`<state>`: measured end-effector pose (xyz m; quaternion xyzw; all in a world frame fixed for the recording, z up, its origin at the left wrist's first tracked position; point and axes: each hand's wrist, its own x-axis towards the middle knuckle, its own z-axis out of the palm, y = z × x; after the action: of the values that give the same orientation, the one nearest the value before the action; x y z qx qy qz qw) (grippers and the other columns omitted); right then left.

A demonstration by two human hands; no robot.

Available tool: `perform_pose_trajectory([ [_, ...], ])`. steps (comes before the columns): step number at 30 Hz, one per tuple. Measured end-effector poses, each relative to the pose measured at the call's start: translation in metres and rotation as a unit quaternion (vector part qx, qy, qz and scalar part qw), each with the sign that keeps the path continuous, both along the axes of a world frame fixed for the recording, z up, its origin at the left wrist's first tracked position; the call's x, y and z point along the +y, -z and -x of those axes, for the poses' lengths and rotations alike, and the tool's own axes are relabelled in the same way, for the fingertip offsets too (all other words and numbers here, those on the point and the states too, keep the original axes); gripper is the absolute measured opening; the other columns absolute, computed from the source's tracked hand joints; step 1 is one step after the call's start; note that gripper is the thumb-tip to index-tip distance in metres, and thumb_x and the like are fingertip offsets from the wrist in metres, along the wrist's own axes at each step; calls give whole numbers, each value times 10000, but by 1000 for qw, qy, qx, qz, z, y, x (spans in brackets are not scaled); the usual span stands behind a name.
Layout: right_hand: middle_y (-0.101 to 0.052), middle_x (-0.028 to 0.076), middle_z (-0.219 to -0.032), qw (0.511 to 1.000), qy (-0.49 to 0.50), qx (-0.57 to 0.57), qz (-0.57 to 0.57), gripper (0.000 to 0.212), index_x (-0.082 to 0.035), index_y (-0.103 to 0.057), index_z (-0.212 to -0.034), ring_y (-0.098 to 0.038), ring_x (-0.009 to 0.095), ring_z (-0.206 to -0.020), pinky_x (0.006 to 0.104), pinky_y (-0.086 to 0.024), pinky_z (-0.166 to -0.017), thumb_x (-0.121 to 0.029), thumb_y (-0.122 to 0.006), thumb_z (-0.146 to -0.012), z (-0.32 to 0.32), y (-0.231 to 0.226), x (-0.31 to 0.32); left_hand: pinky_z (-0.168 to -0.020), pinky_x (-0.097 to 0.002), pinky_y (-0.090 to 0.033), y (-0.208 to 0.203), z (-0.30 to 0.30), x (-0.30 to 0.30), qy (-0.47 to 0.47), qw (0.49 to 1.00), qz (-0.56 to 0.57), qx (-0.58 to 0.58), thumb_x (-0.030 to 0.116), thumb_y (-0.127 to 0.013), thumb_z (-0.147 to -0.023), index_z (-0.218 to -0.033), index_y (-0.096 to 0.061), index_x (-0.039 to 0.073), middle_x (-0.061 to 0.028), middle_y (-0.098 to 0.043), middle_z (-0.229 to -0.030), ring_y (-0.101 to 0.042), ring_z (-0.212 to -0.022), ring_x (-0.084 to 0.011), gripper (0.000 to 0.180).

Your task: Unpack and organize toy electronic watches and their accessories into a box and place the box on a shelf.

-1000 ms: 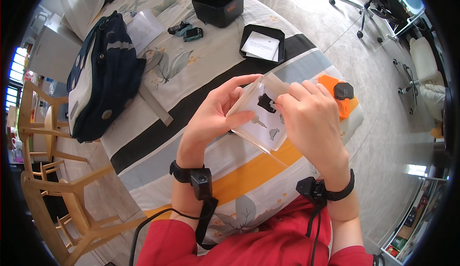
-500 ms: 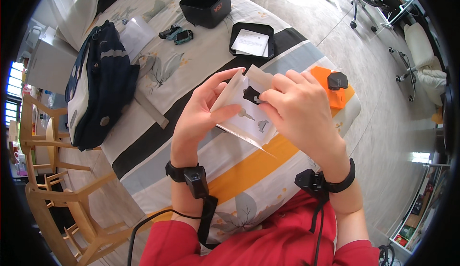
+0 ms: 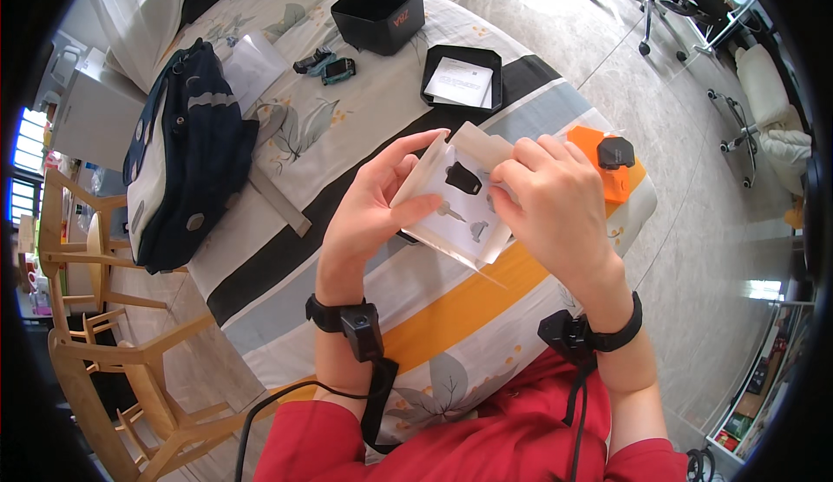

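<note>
The left hand (image 3: 373, 209) and right hand (image 3: 555, 213) hold a clear plastic pouch (image 3: 455, 204) between them above the bed (image 3: 286, 148). The pouch is flat, roughly rectangular and translucent, tilted with its upper edge away from the person. Inside it show a small black part near the top and two small grey metal pieces lower down; their exact kind cannot be told. The left hand grips the pouch's left edge, thumb on the near face and fingers extended behind it. The right hand is curled, fingertips pinching the pouch's upper right corner.

Beyond the right hand an orange block (image 3: 599, 165) lies on the bedcover with a small black device (image 3: 614, 151) on top of it. Farther off sit a shallow black tray (image 3: 462, 78) holding a white card, an open black box (image 3: 380, 15), and two small dark gadgets (image 3: 325, 65). A dark blue backpack (image 3: 178, 157) lies at the bed's left side. Wooden chairs (image 3: 78, 308) stand beside the bed.
</note>
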<state>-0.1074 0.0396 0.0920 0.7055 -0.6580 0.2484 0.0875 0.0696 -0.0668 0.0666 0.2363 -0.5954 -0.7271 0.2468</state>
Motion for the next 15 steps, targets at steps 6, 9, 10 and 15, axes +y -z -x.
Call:
perform_pose_trajectory([
  [6, -549, 51, -749, 1000, 19, -15, -11, 95, -60, -586, -702, -559, 225, -773, 351, -431, -700, -118, -653, -738, -3, 2, -3, -744, -217, -445, 5, -2, -4, 3, 1000, 8, -4, -10, -649, -747, -1363, -458, 36, -5, -587, -858, -571, -813, -72, 647],
  [9, -548, 53, -744, 999, 30, -17, -4, 102, -59, -576, -707, -558, 225, -770, 348, -432, -694, -117, -651, -742, -3, 5, -5, -738, -208, -436, 7, 0, -4, 6, 1000, 20, -6, -4, -643, -755, -1363, -457, 32, 3, -578, -846, -562, -805, -63, 637],
  [10, -548, 53, -744, 999, 29, -19, -4, 102, -59, -576, -707, -558, 225, -770, 348, -432, -694, -117, -651, -742, -4, 6, -4, -736, -203, -432, 7, 0, -4, 7, 1000, 25, -7, -1, -640, -758, -1363, -456, 30, 6, -574, -840, -558, -802, -60, 633],
  [15, -547, 59, -737, 1000, 16, -8, -24, 111, -58, -560, -690, -556, 229, -758, 346, -433, -688, -104, -650, -734, -3, 10, -4, -737, -203, -431, 8, 1, -3, 8, 1000, 22, -6, -4, -642, -758, -1363, -457, 31, 8, -572, -834, -559, -800, -60, 633],
])
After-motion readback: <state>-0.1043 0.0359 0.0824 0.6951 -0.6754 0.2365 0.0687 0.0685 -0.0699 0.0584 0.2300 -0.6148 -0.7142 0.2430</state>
